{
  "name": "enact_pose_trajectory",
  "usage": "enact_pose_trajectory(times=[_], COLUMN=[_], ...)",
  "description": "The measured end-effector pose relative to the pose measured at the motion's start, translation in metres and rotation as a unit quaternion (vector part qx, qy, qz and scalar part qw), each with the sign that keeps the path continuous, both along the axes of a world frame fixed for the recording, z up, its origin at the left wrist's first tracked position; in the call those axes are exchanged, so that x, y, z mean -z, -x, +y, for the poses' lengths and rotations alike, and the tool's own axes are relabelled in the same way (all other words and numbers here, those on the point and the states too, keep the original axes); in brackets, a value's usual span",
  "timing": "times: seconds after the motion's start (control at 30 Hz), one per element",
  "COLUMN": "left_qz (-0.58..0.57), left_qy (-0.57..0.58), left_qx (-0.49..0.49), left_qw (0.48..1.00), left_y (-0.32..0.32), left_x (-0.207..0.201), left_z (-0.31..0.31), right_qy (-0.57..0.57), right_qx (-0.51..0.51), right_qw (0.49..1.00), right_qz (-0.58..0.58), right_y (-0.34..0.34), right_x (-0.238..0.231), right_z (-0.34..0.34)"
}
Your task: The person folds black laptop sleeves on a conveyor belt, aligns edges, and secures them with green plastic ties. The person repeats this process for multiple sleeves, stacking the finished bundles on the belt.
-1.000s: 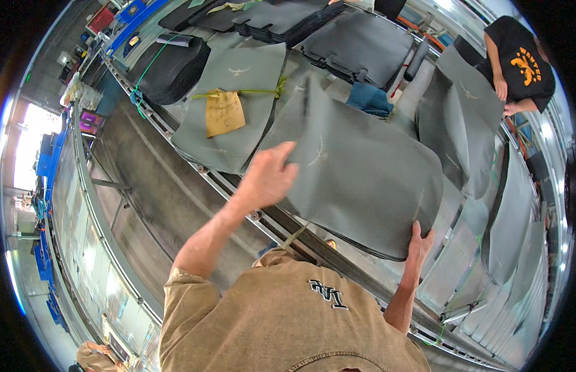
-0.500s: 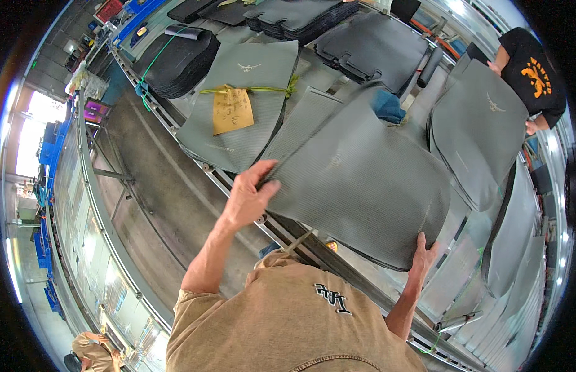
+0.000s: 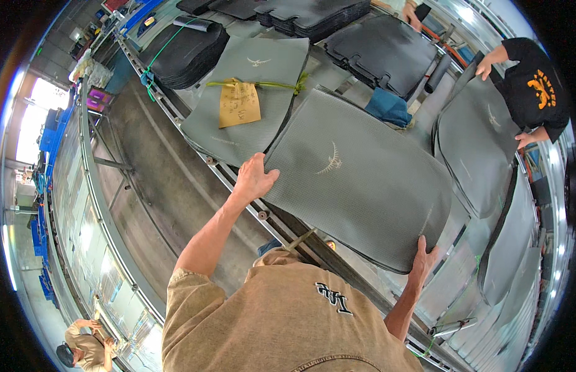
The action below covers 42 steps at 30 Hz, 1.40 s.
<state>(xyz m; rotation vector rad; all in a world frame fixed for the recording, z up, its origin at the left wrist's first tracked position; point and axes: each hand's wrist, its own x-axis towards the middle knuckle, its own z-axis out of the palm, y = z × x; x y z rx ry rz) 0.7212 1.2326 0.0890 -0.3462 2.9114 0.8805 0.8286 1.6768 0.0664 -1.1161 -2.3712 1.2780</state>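
A grey, finely textured flat sheet (image 3: 368, 180) with a pale printed emblem lies on a stack of like sheets in front of me. My left hand (image 3: 256, 177) pinches its left edge, thumb on top. At the near right corner, my right hand (image 3: 422, 257) grips the edge with the thumb up and the other fingers mostly hidden. Left of this stack sits a grey bundle (image 3: 269, 59) tied with a yellow-green strip, a tan paper tag (image 3: 239, 104) on it. A folded blue cloth (image 3: 388, 106) rests just beyond the sheet.
Dark stacks of cut sheets (image 3: 381, 53) line the far side of the metal-framed table, with a rounded black stack (image 3: 184, 56) at far left. On the right a co-worker in a black shirt (image 3: 536, 87) handles another grey sheet (image 3: 477, 149). A metal rail (image 3: 210, 162) edges the table.
The sheet's raised far left part has come down flat, its emblem now sharp. My left hand has shifted slightly. The co-worker's hand has moved along the far edge of the other sheet.
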Motion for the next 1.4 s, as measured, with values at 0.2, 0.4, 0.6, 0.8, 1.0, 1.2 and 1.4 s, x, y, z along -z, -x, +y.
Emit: enact_pose_trajectory(times=[0.2,0.4,0.6,0.8,1.0,1.2,1.4], left_qz=[-0.044,-0.071,-0.195,-0.077,-0.032,0.038,0.021], left_qy=[-0.044,-0.03,-0.206,-0.101,-0.236,-0.364,-0.319], left_qx=[-0.034,-0.021,0.051,0.102,0.226,0.316,0.298], left_qw=[0.997,0.997,0.957,0.987,0.945,0.875,0.899], left_y=[0.025,0.037,0.056,0.047,0.074,0.063,0.058], left_x=[0.005,-0.007,-0.012,0.004,-0.12,-0.189,-0.169], left_z=[-0.015,-0.013,-0.022,-0.019,0.063,0.119,0.068], right_qy=[0.034,0.049,0.061,0.041,-0.034,0.005,0.041], right_qx=[-0.021,-0.011,-0.01,-0.016,-0.012,-0.018,-0.021], right_qw=[0.997,0.996,0.996,0.998,0.998,1.0,0.999], right_qz=[-0.064,-0.07,-0.062,-0.05,-0.049,0.009,-0.023], right_y=[0.001,-0.002,-0.002,0.001,0.002,0.003,0.002], right_x=[0.001,0.009,0.007,0.004,0.002,0.001,0.001], right_z=[0.009,0.015,0.01,0.005,0.006,0.005,0.007])
